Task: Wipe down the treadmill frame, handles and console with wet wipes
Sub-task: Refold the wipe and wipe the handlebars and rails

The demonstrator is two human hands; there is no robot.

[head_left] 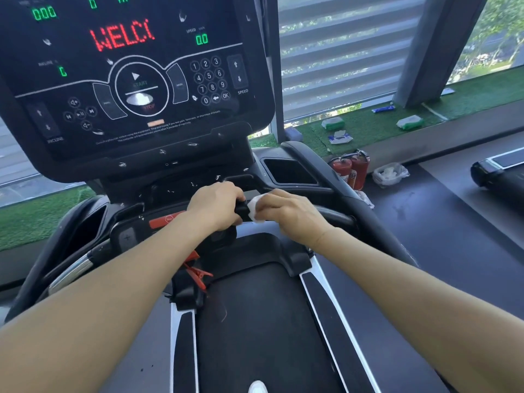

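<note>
Pinching a crumpled white wet wipe (256, 209), the right hand (289, 214) presses it against the black centre handle (241, 211) below the console, while the left hand (217, 205) curls its grip around that same handle just beside the wipe. A red stop button (167, 219) sits left of the hands, with a red safety clip (198, 275) hanging lower. Above, the console (136, 80) glows "WELC" in red, green "0.0" under "SPEED", plus "START", "STOP", "INCLINE", "OK" and a number keypad. Wipe packets (333, 123) lie on the green window ledge (368, 129); two fire extinguishers (351, 168) stand below.
</note>
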